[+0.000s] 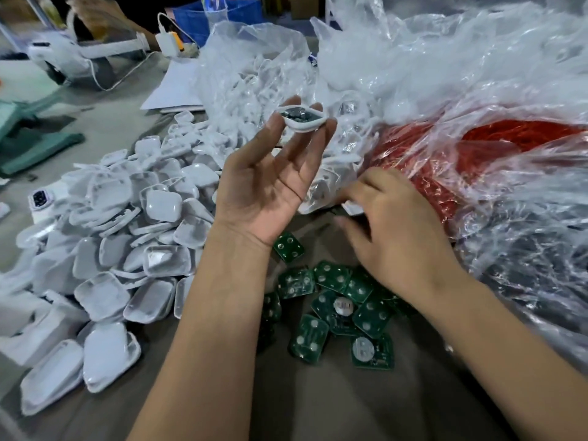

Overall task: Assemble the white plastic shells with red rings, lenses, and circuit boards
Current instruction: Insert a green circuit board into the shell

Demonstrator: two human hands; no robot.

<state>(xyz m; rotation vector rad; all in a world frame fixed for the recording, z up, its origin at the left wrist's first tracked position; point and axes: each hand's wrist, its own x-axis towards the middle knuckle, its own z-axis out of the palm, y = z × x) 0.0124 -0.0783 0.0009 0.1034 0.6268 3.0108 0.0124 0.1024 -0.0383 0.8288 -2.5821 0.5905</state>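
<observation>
White plastic shells (105,249) lie heaped on the left of the worktop (318,402), most of them hollow side down, and the heap runs back to a clear bag (241,87) of more white parts at the far middle. Just right of the heap the left hand (267,186) is raised palm up, its fingers (276,122) mostly straight, pinching one shell (300,119) at the tips; that shell is tilted toward the camera and shows a dark insert inside, though whether it is a lens or a board is too small to tell. Below the raised hand, near the middle, green circuit boards (337,310) are scattered loose on the worktop. Further right the right hand (394,237) reaches palm down, fingers spread and blurred, to the mouth of the bags just above the boards; whether it has hold of anything I cannot tell. Beyond it, at the right, a clear bag holds the red rings (477,148).

The step in hand looks to be fitting out a single shell, with the right hand fetching the next part. The next move calls for bringing that part to the held shell and seating it squarely while the left hand steadies the rim.
</observation>
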